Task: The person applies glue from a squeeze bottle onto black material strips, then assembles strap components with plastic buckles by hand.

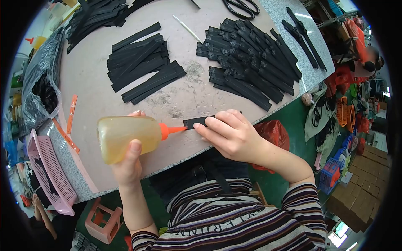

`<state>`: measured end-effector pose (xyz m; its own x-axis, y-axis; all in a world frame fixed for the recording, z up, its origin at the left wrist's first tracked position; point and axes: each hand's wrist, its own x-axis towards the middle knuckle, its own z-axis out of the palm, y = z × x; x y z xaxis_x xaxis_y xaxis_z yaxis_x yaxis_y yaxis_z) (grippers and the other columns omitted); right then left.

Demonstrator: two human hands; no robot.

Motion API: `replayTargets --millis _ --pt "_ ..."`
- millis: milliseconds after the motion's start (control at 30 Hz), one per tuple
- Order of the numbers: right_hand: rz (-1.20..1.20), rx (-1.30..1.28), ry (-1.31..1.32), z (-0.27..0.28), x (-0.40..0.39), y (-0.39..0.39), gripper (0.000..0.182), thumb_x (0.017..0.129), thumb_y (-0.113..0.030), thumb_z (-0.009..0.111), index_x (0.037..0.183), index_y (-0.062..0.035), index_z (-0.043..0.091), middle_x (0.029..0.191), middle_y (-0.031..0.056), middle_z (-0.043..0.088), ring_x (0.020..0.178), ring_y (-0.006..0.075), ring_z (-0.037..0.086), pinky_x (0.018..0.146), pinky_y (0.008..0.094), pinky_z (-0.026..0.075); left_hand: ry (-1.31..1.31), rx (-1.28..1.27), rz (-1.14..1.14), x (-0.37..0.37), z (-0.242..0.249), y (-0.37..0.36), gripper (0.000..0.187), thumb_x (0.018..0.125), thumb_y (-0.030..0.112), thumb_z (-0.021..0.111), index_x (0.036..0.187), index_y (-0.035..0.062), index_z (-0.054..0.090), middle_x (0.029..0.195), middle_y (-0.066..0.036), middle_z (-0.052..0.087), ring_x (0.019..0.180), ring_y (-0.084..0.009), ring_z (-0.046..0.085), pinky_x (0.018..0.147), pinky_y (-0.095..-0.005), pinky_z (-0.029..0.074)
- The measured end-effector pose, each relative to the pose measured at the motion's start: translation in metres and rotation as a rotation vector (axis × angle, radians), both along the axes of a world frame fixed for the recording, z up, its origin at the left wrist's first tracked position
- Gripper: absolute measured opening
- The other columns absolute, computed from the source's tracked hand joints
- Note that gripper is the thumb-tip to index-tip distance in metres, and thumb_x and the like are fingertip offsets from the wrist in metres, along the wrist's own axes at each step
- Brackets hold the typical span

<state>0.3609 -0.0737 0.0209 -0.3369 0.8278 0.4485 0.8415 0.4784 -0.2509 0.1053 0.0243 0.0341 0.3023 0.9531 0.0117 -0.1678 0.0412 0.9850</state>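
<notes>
My left hand is wrapped round a squeeze bottle of yellowish glue, tilted on its side. Its orange nozzle points right, the tip at the left end of a black strip on the table. Over that strip, my right hand presses with its fingertips close to the nozzle tip; the rest of the strip is mostly hidden beneath the hand. Beyond the hands lie a pile of black strips on the left and a larger fanned pile of black strips on the right, some with shiny marks at their ends.
A white pen and black-handled scissors lie at the far side. Two orange measuring-tape pieces, a pink basket and a plastic bag sit at left. A pink stool stands below the table.
</notes>
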Motion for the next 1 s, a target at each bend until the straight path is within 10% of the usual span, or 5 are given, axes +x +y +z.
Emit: replayTargets --millis 567,867,1000 --pt "0.042 -0.129 0.115 0.006 0.003 0.008 0.032 0.078 -0.010 0.073 0.109 -0.0038 0.071 0.104 0.0072 0.062 0.092 0.0246 0.060 0.080 0.0374 0.048 0.000 -0.066 -0.017 -0.004 0.004 0.004 0.062 0.090 0.025 0.073 0.139 -0.0035 0.049 0.131 -0.022 0.061 0.123 -0.0317 0.061 0.105 -0.0464 0.049" --pt "-0.179 -0.435 0.289 0.033 0.021 0.016 0.022 0.080 -0.014 0.079 0.094 -0.0114 0.062 0.099 0.0056 0.056 0.104 0.0275 0.050 0.089 0.0399 0.033 -0.598 -0.165 0.114 -0.077 -0.003 0.021 0.074 0.099 0.042 0.065 0.150 -0.0006 0.032 0.147 -0.021 0.043 0.138 -0.0355 0.046 0.108 -0.0486 0.052" --pt "-0.403 -0.454 0.699 0.063 0.063 0.018 0.015 0.085 -0.006 0.076 0.096 -0.0072 0.067 0.083 0.0042 0.069 0.081 0.0154 0.067 0.082 0.0303 0.048 -0.684 -0.267 0.072 -0.091 -0.014 0.014 0.073 0.098 0.042 0.065 0.149 0.0001 0.034 0.144 -0.019 0.044 0.138 -0.0353 0.046 0.107 -0.0493 0.053"
